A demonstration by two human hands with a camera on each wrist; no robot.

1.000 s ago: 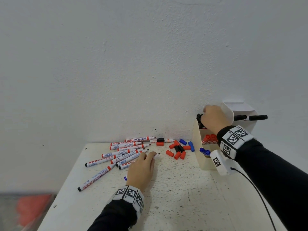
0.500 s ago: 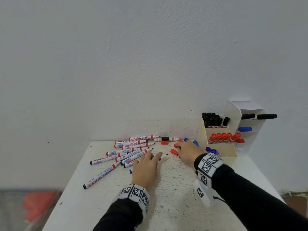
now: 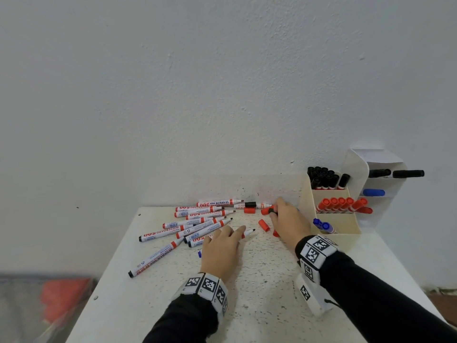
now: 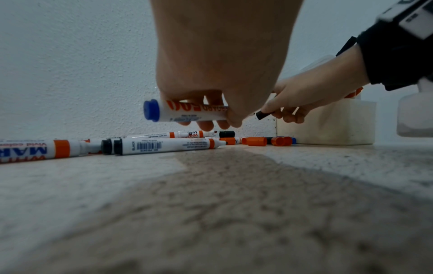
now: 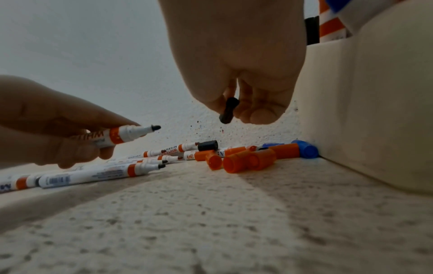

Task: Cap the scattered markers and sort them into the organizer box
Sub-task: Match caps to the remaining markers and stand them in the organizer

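Observation:
My left hand [image 3: 232, 235] grips an uncapped marker [image 4: 187, 113] with a blue end plug just above the table, its bare tip [image 5: 154, 128] pointing right. My right hand [image 3: 278, 214] pinches a small black cap [image 5: 228, 111] between thumb and fingers, above the loose caps beside the organizer box [image 3: 343, 226]. Several uncapped markers [image 3: 197, 219] lie fanned on the table behind and left of my left hand. The organizer holds black-capped markers at the back, red-capped ones in the middle and blue-capped ones in front.
Loose red caps [image 3: 264, 225], a black cap [image 3: 250, 204] and blue caps [image 5: 304, 149] lie near the wall, left of the organizer. A white holder [image 3: 385, 184] with black and blue markers stands behind the organizer. The table's [image 3: 259, 293] left edge drops off.
My right hand came down from the organizer's back compartment to the pile of caps and took hold of a black cap. My left hand stayed on its marker.

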